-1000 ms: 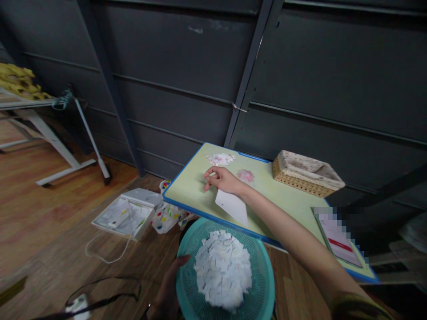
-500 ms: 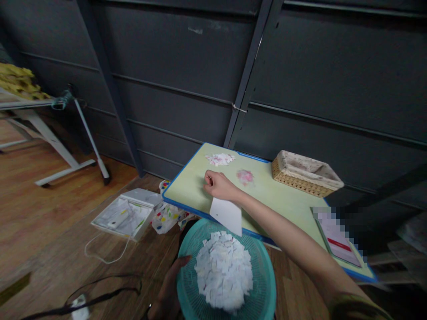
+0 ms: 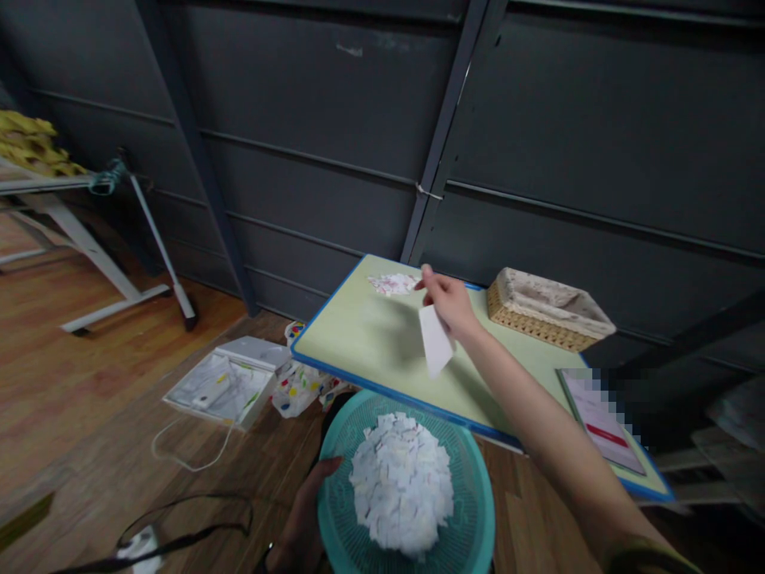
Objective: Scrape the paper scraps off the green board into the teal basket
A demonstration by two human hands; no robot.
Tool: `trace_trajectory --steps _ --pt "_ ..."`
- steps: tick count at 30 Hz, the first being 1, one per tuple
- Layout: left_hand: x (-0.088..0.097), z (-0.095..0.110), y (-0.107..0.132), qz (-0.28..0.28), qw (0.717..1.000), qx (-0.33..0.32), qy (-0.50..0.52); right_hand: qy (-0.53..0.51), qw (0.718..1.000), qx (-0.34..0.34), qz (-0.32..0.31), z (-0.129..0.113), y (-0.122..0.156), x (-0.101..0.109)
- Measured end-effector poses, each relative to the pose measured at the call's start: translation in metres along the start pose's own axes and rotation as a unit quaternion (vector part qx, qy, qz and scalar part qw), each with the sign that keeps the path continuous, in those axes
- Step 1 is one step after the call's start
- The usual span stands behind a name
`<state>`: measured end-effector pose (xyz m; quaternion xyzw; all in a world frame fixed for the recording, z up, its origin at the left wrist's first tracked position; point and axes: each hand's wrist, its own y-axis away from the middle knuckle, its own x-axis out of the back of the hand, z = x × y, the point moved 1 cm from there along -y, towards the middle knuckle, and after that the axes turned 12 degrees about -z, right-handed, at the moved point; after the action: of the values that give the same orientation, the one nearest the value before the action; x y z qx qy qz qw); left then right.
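My left hand [image 3: 304, 518] grips the left rim of a teal plastic basket [image 3: 478, 494], thumb over the edge. Inside it lies a heap of small white paper scraps [image 3: 402, 486]. Over the table, my right hand [image 3: 449, 303] holds a white card [image 3: 435, 341], which hangs below the palm with the fingers partly curled. Just left of those fingers, a flat pile of pink-and-white paper scraps [image 3: 391, 284] rests on the pale green tabletop [image 3: 340, 335]. The spot behind my right hand is hidden.
A lined wicker basket [image 3: 538, 319] stands at the table's back right, and a phone [image 3: 603, 422] lies near the right end. On the floor to the left are an open white box [image 3: 227, 383], a patterned plastic bag [image 3: 296, 391] and cables. A dark panel wall [image 3: 316, 159] rises behind.
My right hand has moved right and away from me with the card, lifting it from the table's front edge. The pinkish pile near the middle no longer shows. My left hand stays put.
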<state>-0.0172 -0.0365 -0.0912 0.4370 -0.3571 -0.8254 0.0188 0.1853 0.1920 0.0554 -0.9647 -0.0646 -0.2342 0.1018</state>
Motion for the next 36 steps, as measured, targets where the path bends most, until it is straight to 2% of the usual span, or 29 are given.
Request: trace_trajectory --steps 2,4,7,10,12,16,18,20,22,24,26,29,31,33,36 --pt "0.002 -0.002 -0.003 -0.018 1.000 -0.007 -0.013 0.065 0.991 -0.012 0.119 0.012 0.002 0.026" --pt "0.002 -0.003 -0.004 -0.029 0.999 -0.006 -0.019 0.139 0.971 -0.013 0.195 0.025 0.013 0.046" --pt "0.000 -0.005 -0.005 -0.026 0.999 0.010 -0.018 0.204 0.941 -0.006 0.269 0.043 0.038 0.060" --pt "0.000 -0.007 -0.006 -0.017 0.999 0.023 -0.029 0.274 0.910 0.032 0.309 0.063 0.064 0.061" --pt "0.000 -0.008 -0.006 -0.013 0.999 0.017 -0.036 0.348 0.888 0.098 0.285 0.074 0.080 0.059" --pt "-0.002 -0.010 -0.004 -0.005 0.999 -0.016 -0.039 0.443 0.841 0.276 0.139 0.084 0.106 0.053" --pt "-0.003 -0.010 -0.003 -0.006 0.999 -0.010 -0.034 0.452 0.832 0.310 0.082 0.080 0.117 0.054" --pt "-0.004 -0.010 -0.003 -0.002 0.999 -0.015 -0.036 0.457 0.839 0.291 0.043 0.071 0.123 0.059" --pt "-0.003 -0.010 -0.002 0.005 0.999 -0.029 -0.045 0.456 0.856 0.241 0.030 0.061 0.123 0.070" --pt "-0.001 -0.011 -0.002 0.008 0.998 -0.028 -0.053 0.444 0.876 0.180 0.059 0.053 0.117 0.084" --pt "0.001 -0.011 -0.003 0.012 0.997 -0.049 -0.062 0.424 0.890 0.119 0.117 0.047 0.108 0.097" --pt "0.004 -0.011 -0.006 0.028 0.994 -0.070 -0.076 0.380 0.908 0.061 0.167 0.041 0.097 0.104" --pt "0.007 -0.011 -0.011 0.035 0.996 -0.021 -0.078 0.345 0.924 0.047 0.157 0.037 0.091 0.094" --pt "0.013 -0.013 -0.015 0.046 0.996 0.007 -0.079 0.318 0.937 0.045 0.135 0.033 0.086 0.075" --pt "0.023 -0.016 -0.019 0.055 0.994 -0.051 -0.075 0.289 0.951 0.040 0.106 0.029 0.072 0.037"
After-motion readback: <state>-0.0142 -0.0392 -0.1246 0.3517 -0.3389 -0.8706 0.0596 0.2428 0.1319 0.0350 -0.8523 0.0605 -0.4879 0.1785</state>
